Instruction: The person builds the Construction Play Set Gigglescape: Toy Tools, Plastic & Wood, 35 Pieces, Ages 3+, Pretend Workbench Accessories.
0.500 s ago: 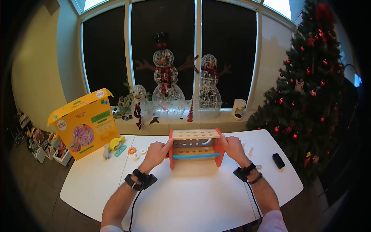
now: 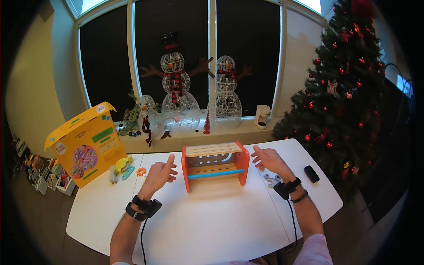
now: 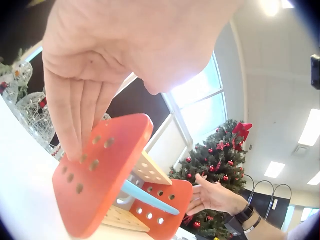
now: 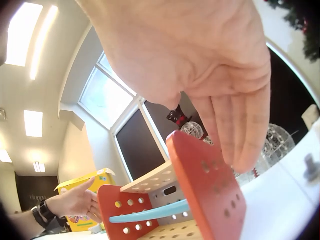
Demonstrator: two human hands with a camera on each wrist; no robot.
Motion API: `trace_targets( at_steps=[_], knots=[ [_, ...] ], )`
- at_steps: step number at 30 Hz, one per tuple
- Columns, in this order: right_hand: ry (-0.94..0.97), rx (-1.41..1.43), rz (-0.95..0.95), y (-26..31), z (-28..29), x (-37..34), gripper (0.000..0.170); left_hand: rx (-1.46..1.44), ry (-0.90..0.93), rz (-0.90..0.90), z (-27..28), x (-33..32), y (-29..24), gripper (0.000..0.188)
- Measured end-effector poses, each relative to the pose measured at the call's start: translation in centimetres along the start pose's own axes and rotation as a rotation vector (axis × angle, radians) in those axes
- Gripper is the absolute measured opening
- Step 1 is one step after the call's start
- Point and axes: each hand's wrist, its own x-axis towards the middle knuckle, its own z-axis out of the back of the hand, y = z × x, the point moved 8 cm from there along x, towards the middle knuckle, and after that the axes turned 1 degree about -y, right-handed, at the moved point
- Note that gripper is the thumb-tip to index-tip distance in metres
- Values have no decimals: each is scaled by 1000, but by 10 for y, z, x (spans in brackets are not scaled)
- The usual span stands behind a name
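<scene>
Red-ended toy bench (image 2: 212, 160) upright on a white table (image 2: 203, 229), centre of the head frame, flanked by two hands.
Left hand (image 2: 160, 176), left of centre: forearm rising from the lower left, thumb raised, fingers extended and spread from the thumb, holding nothing, just beside the bench; right hand (image 2: 271, 161), right of centre: forearm from the lower right, fingers extended, likewise holding nothing; orange gear (image 2: 141, 171), flat, left of the left hand.

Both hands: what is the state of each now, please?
Left hand: open, holding nothing, beside the wooden toy.
Right hand: open, holding nothing, at its other side.
</scene>
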Motion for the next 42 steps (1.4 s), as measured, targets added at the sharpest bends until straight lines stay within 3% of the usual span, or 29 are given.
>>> trace_targets(
  at_steps=[5, 8, 9, 11, 13, 15, 19, 23, 26, 28, 29, 31, 34, 35, 37, 42],
  knots=[
    [30, -179, 97, -48, 56, -15, 39, -2, -98, 49, 65, -18, 15, 90],
    [52, -492, 104, -71, 76, -32, 23, -31, -137, 67, 98, -32, 24, 87],
    [53, -492, 100, -77, 79, -38, 23, -32, -171, 76, 110, -38, 26, 84],
    [15, -783, 94, -98, 89, -51, 26, -33, -209, 87, 128, -42, 31, 82],
    [37, -803, 111, -122, 93, -60, 33, 47, -273, 66, 150, -52, 32, 77],
    [33, -840, 247, -133, 87, -66, 36, 39, -323, 75, 170, -61, 40, 68],
    [45, -797, 172, -132, 82, -82, 35, 105, -336, 71, 181, -69, 47, 51],
    [72, -682, 113, -129, 77, -86, 29, 173, -305, 17, 177, -61, 52, 41],
    [129, -663, 105, -118, 68, -94, 25, 378, -216, -52, 159, -42, 53, 36],
    [159, -689, 143, -112, 64, -96, 24, 487, -126, -258, 132, -31, 43, 34],
    [192, -711, 183, -106, 57, -98, 23, 485, -126, -257, 126, -21, 48, 34],
    [219, -707, 208, -88, 47, -102, 21, 743, -73, -444, 103, -3, 47, 33],
    [270, -635, 258, -48, 24, -115, 19, 904, -109, -526, 76, 22, 63, 30],
    [294, -568, 280, -35, 17, -121, 18, 901, -109, -530, 71, 33, 71, 30],
    [318, -537, 320, -18, 7, -129, 19, 1041, 64, -399, 55, 59, 98, 40],
    [400, -516, 407, 20, -17, -146, 22, 1193, 124, -307, 41, 77, 108, 30]
  ],
)
